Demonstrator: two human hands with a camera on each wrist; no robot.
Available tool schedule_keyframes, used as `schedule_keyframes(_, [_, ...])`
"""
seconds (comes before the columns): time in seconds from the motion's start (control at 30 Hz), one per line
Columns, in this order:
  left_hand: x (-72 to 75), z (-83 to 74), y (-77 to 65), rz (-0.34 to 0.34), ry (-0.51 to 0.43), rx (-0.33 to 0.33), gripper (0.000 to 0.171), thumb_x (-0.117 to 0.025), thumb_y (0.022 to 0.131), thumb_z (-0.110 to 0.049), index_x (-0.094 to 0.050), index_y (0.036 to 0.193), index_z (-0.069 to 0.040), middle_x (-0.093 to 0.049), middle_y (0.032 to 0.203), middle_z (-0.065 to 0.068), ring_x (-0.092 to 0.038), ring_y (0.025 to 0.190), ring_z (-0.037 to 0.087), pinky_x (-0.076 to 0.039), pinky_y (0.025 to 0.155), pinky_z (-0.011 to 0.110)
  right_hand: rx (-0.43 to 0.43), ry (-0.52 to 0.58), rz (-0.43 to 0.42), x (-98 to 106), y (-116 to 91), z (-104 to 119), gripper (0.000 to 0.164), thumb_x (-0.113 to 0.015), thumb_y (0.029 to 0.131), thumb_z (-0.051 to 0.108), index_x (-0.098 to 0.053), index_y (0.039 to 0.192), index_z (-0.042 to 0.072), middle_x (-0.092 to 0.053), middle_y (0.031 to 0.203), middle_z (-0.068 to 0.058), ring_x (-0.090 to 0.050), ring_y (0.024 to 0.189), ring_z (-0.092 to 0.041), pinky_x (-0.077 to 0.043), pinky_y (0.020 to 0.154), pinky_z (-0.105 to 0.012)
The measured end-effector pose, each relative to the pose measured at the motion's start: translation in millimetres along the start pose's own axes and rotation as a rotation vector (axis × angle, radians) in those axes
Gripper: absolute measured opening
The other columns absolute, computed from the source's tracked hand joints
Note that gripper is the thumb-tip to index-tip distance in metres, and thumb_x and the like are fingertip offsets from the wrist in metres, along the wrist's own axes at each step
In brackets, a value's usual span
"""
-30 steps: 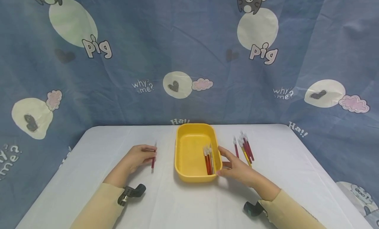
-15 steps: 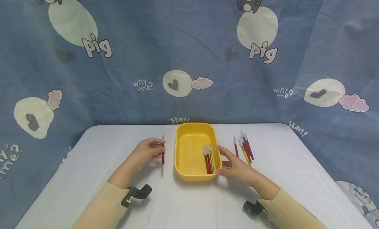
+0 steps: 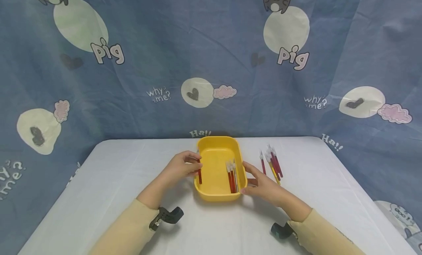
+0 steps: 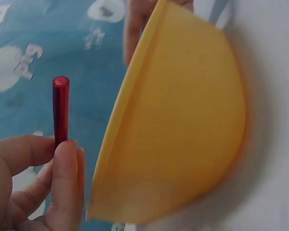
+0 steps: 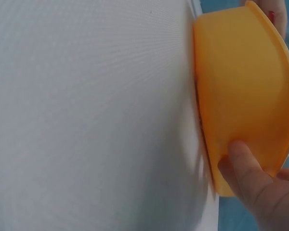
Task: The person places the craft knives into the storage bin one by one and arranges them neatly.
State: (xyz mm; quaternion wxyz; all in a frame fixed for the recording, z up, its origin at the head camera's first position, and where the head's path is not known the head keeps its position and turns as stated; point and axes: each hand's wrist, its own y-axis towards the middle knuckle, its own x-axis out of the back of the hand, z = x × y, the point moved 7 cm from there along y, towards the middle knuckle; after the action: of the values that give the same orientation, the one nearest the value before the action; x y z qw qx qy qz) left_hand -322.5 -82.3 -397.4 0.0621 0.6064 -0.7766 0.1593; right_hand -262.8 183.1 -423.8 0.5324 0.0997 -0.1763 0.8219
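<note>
My left hand [image 3: 184, 167] pinches a slim red pen-shaped tool [image 3: 199, 174] between thumb and fingers, over the left rim of a yellow plastic tray [image 3: 211, 170]. In the left wrist view the flat end of the tool's shiny red handle [image 4: 61, 106] points up beside the tray wall [image 4: 183, 106]. Two red tools [image 3: 231, 180] and a silver one [image 3: 235, 178], with pale tips, lie inside the tray at its right. My right hand [image 3: 263, 183] holds the tray's right side; its fingers [image 5: 245, 163] press the outer wall, thumb near the front corner.
Several similar tools [image 3: 276, 165], red and one yellow, lie on the white table [image 3: 211, 233] right of the tray, behind my right hand. A blue patterned cloth [image 3: 132, 82] hangs at the table's back edge. Black wrist mounts [image 3: 166, 216] stick out from both sleeves.
My left hand has carried the red pen-shaped tool rightward, from the table left of the tray to over its left rim. The right hand and the tray stay in place.
</note>
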Motion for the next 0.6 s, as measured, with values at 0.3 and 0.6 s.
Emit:
schedule_keyframes(0.3, [-41.0, -13.9, 10.8, 0.051, 0.034, -0.023, 0.031, -0.073, 0.091, -0.005, -0.062, 0.119, 0.002, -0.061, 0.107, 0.014, -0.07, 0.083, 0.02, -0.061, 0.074, 0.033, 0.002, 0.004, 0.005, 1, 0, -1, 0.096, -0.079, 0.089, 0.022, -0.017, 0.162, 0.02, -0.022, 0.164, -0.013, -0.042, 0.139, -0.039, -0.046, 0.105, -0.048])
schedule_keyframes(0.6, [-64.9, -18.1, 19.7, 0.084, 0.166, -0.03, 0.027, -0.072, 0.092, -0.007, -0.062, 0.115, 0.001, -0.062, 0.097, 0.012, -0.069, 0.074, 0.019, -0.061, 0.073, 0.037, 0.009, 0.018, 0.024, 0, 2, -3, 0.095, -0.077, 0.09, 0.023, -0.015, 0.162, 0.02, -0.019, 0.165, -0.013, -0.041, 0.14, -0.04, -0.046, 0.106, -0.048])
